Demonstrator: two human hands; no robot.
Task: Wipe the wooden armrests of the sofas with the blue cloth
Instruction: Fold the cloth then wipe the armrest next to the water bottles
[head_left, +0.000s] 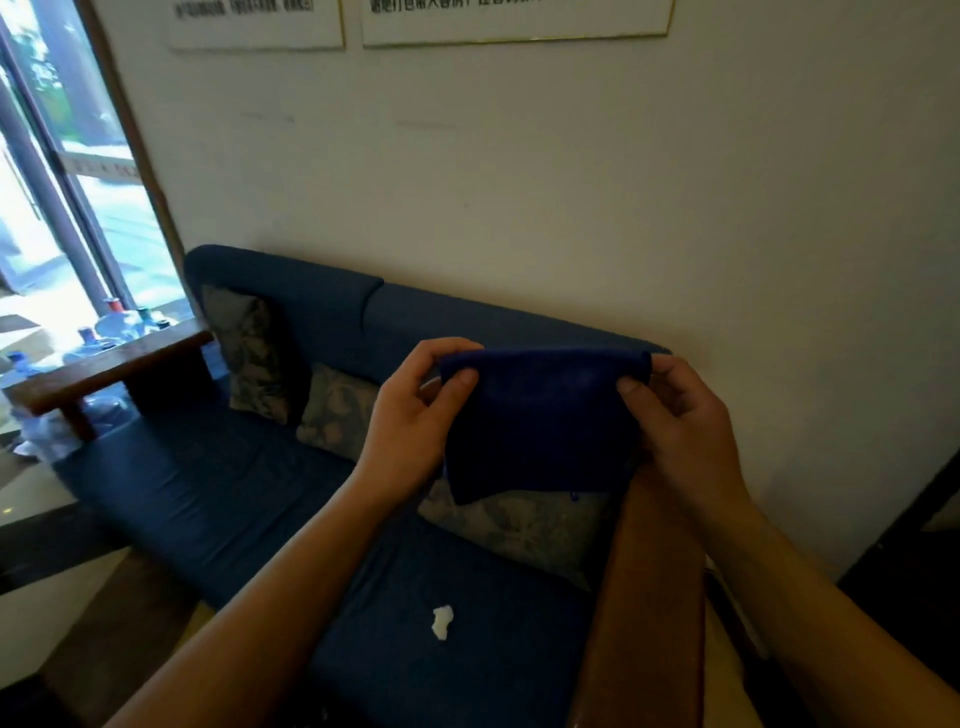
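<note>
Above the dark blue fabric sofa (249, 483), the left hand (410, 415) and right hand (685, 415) each pinch a top corner of the dark blue cloth (540, 421), so its loose lower edge could bunch, perhaps missing the reddish-brown wooden armrest (649, 597) below it.

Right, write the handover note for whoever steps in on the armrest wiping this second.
Left hand: pinching the upper left corner of the blue cloth.
Right hand: pinching the upper right corner; the cloth hangs spread between both hands above the sofa, touching no wood.
Near wooden armrest: directly below the right forearm, running toward the camera. Far wooden armrest: at the window end.
Done: cloth in hand and opened out; no wiping is shown.
Left: wipe both armrests, probably the near one first. A white scrap lies on the seat cushion.
</note>
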